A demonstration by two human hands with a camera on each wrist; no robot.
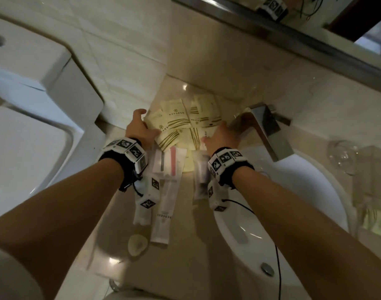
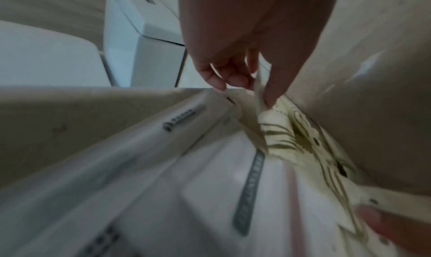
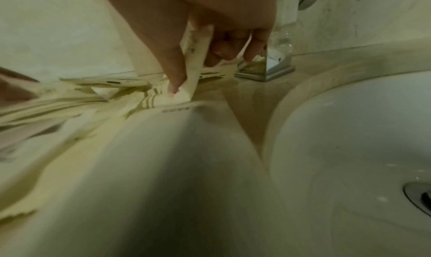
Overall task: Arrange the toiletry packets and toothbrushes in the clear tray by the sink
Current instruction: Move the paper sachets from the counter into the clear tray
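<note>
2 long white toothbrush sleeves [image 1: 163,204] lie nearest on the beige counter [image 1: 176,245], beside the white sink [image 1: 271,213]. Farther in, cream toiletry packets [image 1: 181,124] sit heaped, not visibly in any tray. Left hand [image 1: 139,128] pinches a packet at the heap's left edge; right hand [image 1: 222,137] grips another beside the chrome faucet [image 1: 263,131].

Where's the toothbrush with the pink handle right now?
In the head view, the pink toothbrush lies in its wrapper on the counter just below the cream packets, beside the left hand's wristband, left of the sink.
</note>
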